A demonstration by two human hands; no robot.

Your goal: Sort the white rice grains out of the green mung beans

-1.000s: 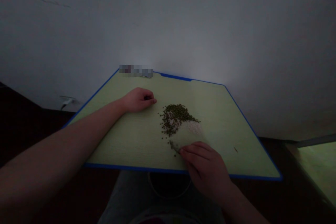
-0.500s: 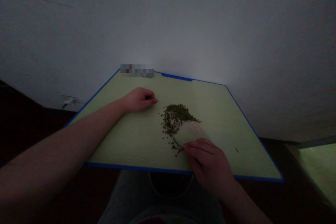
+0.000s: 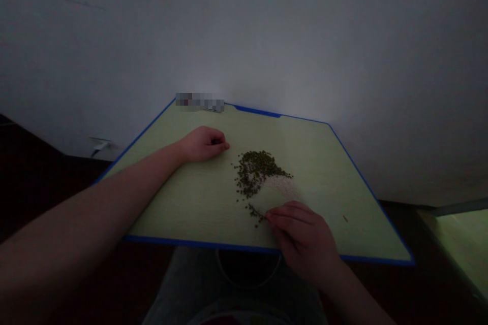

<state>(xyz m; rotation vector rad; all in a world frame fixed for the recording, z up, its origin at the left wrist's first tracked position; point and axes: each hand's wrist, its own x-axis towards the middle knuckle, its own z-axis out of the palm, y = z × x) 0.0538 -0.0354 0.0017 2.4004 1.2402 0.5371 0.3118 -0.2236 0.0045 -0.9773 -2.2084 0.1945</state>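
My right hand (image 3: pixel 303 233) pinches slim, dark tweezers (image 3: pixel 258 212), their tip low over a few loose green beans near the front of the table. Beyond the tip lies a heap of small green beans (image 3: pixel 261 162), with single beans scattered along its left side. White rice grains (image 3: pixel 282 184) are spread against the heap's right side and partly mixed into it. To the left of the heap, my left hand (image 3: pixel 204 143) rests on the tabletop, loosely closed, its fingers curled and nothing visible in them.
The pale green table (image 3: pixel 183 213) has a blue edge and stands against a grey wall (image 3: pixel 267 35). A blurred item (image 3: pixel 200 102) lies at its far left corner. A small dark sliver (image 3: pixel 345 219) lies at the right. Below the front edge, a dark round container (image 3: pixel 247 269) shows.
The tip of the tweezers has moved slightly down, towards the front of the table, away from the main heap. My left hand stays in place.
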